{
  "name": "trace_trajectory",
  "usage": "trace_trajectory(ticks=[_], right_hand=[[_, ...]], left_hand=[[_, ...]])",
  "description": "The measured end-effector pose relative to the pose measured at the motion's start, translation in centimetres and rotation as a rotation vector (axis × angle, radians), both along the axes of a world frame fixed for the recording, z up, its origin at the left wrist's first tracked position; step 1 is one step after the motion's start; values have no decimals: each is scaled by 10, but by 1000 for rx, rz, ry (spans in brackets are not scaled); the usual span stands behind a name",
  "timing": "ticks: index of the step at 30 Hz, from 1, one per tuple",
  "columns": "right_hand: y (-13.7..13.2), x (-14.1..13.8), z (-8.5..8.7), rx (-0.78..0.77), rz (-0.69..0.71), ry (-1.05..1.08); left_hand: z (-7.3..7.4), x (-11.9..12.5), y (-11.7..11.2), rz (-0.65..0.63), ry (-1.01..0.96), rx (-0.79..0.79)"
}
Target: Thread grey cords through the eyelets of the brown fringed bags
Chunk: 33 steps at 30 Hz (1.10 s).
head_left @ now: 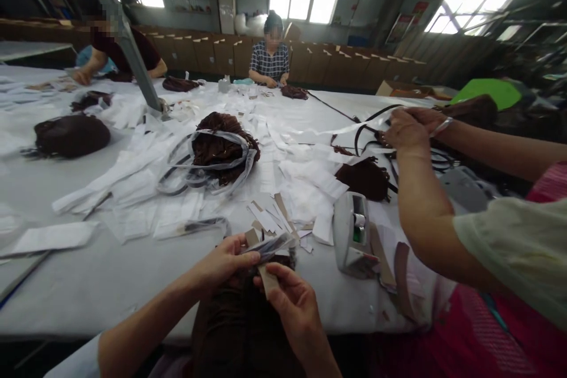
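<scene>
Near the table's front edge, my left hand (233, 257) is closed on a strap wrapped in clear plastic (274, 246). My right hand (295, 295) pinches a tan strip of cardboard (268, 279) just below that strap. Under both hands a dark brown gathered bag (230, 325) hangs over the table edge, its top partly hidden by my fingers. Loose white and tan card strips (274, 215) lie just beyond my hands. Farther back is another brown bag (217, 136), with a plastic-wrapped strap looped over it.
A grey-white tape dispenser (349, 236) stands to my right. Beside me a co-worker's hands (407, 127) handle a dark strap above a brown bag (363, 178). White wrapping sheets (137, 189) cover much of the table; a metal post (133, 53) rises at the left. Two people work across the table.
</scene>
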State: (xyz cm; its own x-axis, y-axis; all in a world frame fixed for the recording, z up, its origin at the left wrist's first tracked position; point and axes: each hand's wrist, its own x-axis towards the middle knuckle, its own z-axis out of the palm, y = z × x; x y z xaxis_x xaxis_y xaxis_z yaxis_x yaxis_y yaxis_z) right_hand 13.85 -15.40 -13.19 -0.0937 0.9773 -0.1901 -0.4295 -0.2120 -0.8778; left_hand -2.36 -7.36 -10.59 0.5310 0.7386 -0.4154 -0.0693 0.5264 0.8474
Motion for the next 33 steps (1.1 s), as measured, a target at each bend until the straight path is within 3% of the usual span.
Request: trace_trajectory(ticks=[3, 7, 9, 12, 15, 18, 21, 23, 27, 33], right_hand=[[-3, 7, 8, 102, 48, -129], [8, 10, 13, 352, -225, -715], [15, 11, 14, 481, -285, -895], [23, 13, 18, 555, -249, -936], [25, 14, 22, 514, -183, -866], [25, 15, 25, 445, -158, -843], [24, 15, 24, 378, -227, -857], [24, 14, 19, 458, -255, -923], [24, 15, 7, 789, -153, -1158], [23, 20, 7, 857, -90, -1288]], left_hand=[[5, 0, 2, -49, 44, 19], [9, 6, 3, -163, 29, 193], [10, 7, 3, -198, 64, 305], [13, 5, 3, -262, 144, 473], [18, 0, 0, -298, 201, 552], [22, -2, -5, -295, 134, 513], [19, 2, -9, -238, 6, 380], [14, 4, -8, -179, -42, 281], [6, 6, -5, -146, -83, 174], [2, 9, -2, -92, 142, 138]])
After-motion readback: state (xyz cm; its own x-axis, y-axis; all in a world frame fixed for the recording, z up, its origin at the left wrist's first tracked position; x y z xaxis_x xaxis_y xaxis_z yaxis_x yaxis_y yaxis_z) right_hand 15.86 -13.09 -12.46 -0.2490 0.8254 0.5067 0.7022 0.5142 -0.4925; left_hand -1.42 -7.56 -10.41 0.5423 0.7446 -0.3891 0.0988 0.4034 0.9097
